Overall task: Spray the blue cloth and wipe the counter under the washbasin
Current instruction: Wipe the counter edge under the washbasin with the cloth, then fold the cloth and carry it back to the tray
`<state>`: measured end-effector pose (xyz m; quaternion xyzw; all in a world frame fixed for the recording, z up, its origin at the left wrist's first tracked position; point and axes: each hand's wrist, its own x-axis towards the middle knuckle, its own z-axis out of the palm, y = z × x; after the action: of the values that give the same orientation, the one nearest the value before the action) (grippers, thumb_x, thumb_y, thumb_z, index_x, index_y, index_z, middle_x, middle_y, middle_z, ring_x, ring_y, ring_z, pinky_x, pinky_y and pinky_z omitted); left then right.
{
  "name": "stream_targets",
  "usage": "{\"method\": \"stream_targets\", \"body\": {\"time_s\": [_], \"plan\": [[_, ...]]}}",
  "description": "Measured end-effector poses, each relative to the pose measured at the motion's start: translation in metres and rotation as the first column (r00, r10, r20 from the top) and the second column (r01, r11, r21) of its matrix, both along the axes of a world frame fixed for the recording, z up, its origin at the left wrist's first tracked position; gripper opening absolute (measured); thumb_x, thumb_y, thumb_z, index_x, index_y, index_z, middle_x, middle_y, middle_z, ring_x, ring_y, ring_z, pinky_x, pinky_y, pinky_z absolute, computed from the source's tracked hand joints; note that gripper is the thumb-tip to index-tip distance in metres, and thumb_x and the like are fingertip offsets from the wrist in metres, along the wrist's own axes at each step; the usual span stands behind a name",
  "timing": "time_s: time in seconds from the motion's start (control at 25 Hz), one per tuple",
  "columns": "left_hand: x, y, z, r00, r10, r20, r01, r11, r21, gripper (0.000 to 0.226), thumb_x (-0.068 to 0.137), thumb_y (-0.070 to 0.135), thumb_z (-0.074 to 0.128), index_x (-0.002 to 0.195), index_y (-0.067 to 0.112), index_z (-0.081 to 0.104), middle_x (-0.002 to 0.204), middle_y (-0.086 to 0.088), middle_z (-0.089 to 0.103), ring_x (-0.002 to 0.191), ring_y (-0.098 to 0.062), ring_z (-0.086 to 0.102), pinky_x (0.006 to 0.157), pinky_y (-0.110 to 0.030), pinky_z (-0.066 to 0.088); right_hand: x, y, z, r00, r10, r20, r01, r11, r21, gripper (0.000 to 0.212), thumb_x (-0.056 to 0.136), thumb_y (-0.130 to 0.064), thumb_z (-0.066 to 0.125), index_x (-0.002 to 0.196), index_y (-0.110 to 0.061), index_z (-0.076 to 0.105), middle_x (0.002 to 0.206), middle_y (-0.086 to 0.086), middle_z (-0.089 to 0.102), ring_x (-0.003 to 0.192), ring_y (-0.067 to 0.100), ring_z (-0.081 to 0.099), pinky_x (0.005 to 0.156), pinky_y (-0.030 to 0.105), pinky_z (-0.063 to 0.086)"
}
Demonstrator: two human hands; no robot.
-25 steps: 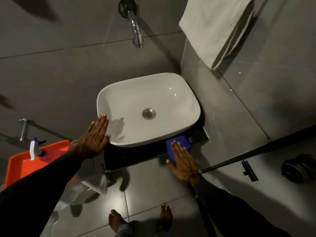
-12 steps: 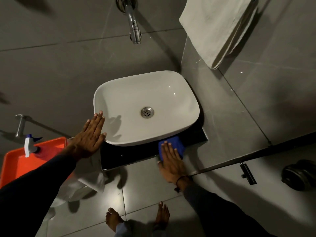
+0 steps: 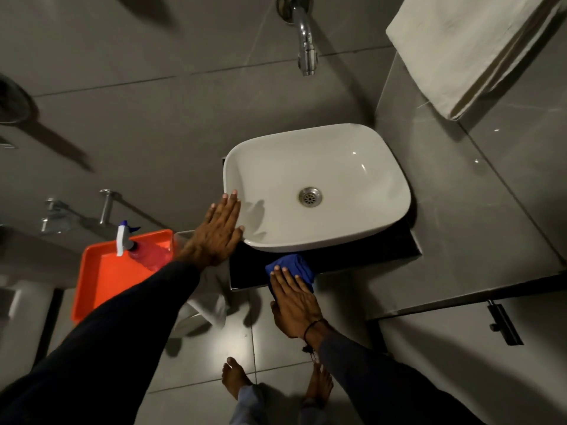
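A white washbasin sits on a dark counter. The folded blue cloth lies on the counter's front strip, just under the basin's front rim. My right hand lies flat on the cloth, fingers straight, pressing it down. My left hand rests flat against the basin's left rim with fingers extended and holds nothing. The spray bottle, pink with a white and blue trigger head, stands in an orange tray to the left.
A chrome tap juts from the wall above the basin. A pale towel hangs at the upper right. A white cloth hangs beside the tray. My bare feet stand on the grey tiled floor below.
My right hand has slid the blue cloth leftward along the counter's front strip, from the basin's right side toward its middle. My left hand stays on the basin's left rim.
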<state>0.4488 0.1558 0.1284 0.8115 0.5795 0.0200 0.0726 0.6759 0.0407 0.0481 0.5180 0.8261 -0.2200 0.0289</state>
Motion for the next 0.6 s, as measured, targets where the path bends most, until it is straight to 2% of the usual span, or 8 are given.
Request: {"method": "stream_targets", "body": {"time_s": [0.04, 0.12, 0.2, 0.24, 0.36, 0.48, 0.52, 0.6], "plan": [[0.001, -0.006, -0.003, 0.988, 0.109, 0.109, -0.103, 0.993, -0.055, 0.071, 0.105, 0.040, 0.020, 0.162, -0.001, 0.013, 0.173, -0.019, 0.003, 0.161, -0.034, 0.005, 0.131, -0.051, 0.010, -0.001, 0.003, 0.003, 1.000, 0.001, -0.024, -0.001, 1.000, 0.007, 0.076, 0.098, -0.031, 0.046, 0.159, -0.012, 0.005, 0.169, 0.007, 0.005, 0.158, 0.025, 0.005, 0.129, 0.043, 0.006], [0.009, -0.028, -0.016, 0.855, 0.380, 0.352, -0.348, 0.925, -0.153, 0.065, 0.109, 0.033, 0.034, 0.162, 0.000, 0.015, 0.173, -0.018, 0.007, 0.162, -0.032, 0.006, 0.131, -0.047, 0.010, 0.006, 0.009, 0.007, 0.991, -0.083, -0.101, 0.087, 0.995, 0.043, 0.070, 0.095, -0.025, 0.051, 0.158, -0.013, 0.022, 0.165, 0.008, 0.028, 0.153, 0.026, 0.027, 0.126, 0.039, 0.020], [0.022, -0.061, -0.037, 0.722, 0.542, 0.430, -0.527, 0.834, -0.166, 0.053, 0.106, 0.026, 0.045, 0.149, -0.005, 0.041, 0.156, -0.029, 0.038, 0.148, -0.043, 0.036, 0.123, -0.047, 0.031, 0.012, 0.015, 0.013, 0.958, -0.229, -0.174, 0.243, 0.968, 0.063, 0.060, 0.094, -0.018, 0.054, 0.152, -0.013, 0.038, 0.151, 0.009, 0.049, 0.138, 0.027, 0.047, 0.118, 0.037, 0.035], [0.029, -0.076, -0.046, 0.710, 0.587, 0.390, -0.561, 0.805, -0.191, 0.045, 0.104, 0.026, 0.050, 0.137, -0.003, 0.054, 0.142, -0.029, 0.050, 0.135, -0.044, 0.048, 0.114, -0.046, 0.040, 0.010, 0.019, 0.016, 0.937, -0.291, -0.194, 0.309, 0.948, 0.070, 0.055, 0.093, -0.016, 0.055, 0.148, -0.013, 0.046, 0.143, 0.009, 0.055, 0.130, 0.027, 0.053, 0.112, 0.037, 0.041], [0.059, -0.093, -0.060, 0.693, 0.648, 0.317, -0.518, 0.753, -0.407, 0.033, 0.099, 0.032, 0.059, 0.112, 0.002, 0.068, 0.120, -0.021, 0.061, 0.113, -0.039, 0.059, 0.095, -0.045, 0.051, 0.009, 0.031, 0.021, 0.848, -0.478, -0.228, 0.503, 0.862, 0.061, 0.041, 0.090, -0.013, 0.061, 0.131, -0.009, 0.061, 0.128, 0.012, 0.059, 0.119, 0.031, 0.056, 0.098, 0.039, 0.050], [0.088, -0.096, -0.062, 0.684, 0.644, 0.343, -0.424, 0.733, -0.531, 0.039, 0.097, 0.034, 0.063, 0.123, 0.005, 0.067, 0.121, -0.017, 0.069, 0.112, -0.034, 0.067, 0.095, -0.043, 0.057, 0.011, 0.044, 0.023, 0.656, -0.712, -0.251, 0.709, 0.695, -0.117, 0.037, 0.085, -0.014, 0.072, 0.121, -0.006, 0.065, 0.128, 0.017, 0.057, 0.118, 0.037, 0.058, 0.097, 0.042, 0.052], [0.097, -0.098, -0.062, 0.638, 0.668, 0.383, -0.415, 0.718, -0.559, 0.038, 0.096, 0.031, 0.064, 0.125, 0.006, 0.066, 0.123, -0.015, 0.070, 0.113, -0.031, 0.069, 0.097, -0.044, 0.058, 0.011, 0.047, 0.023, 0.616, -0.751, -0.238, 0.734, 0.657, -0.175, 0.037, 0.085, -0.014, 0.073, 0.121, -0.005, 0.066, 0.129, 0.019, 0.058, 0.118, 0.038, 0.059, 0.097, 0.042, 0.052], [0.109, -0.104, -0.066, 0.471, 0.757, 0.453, -0.436, 0.646, -0.627, 0.035, 0.095, 0.021, 0.067, 0.126, 0.005, 0.063, 0.126, -0.015, 0.069, 0.117, -0.029, 0.068, 0.100, -0.046, 0.058, 0.009, 0.051, 0.022, 0.582, -0.784, -0.215, 0.743, 0.620, -0.253, 0.037, 0.087, -0.014, 0.073, 0.122, -0.003, 0.065, 0.131, 0.020, 0.060, 0.120, 0.038, 0.060, 0.099, 0.042, 0.052]]}}
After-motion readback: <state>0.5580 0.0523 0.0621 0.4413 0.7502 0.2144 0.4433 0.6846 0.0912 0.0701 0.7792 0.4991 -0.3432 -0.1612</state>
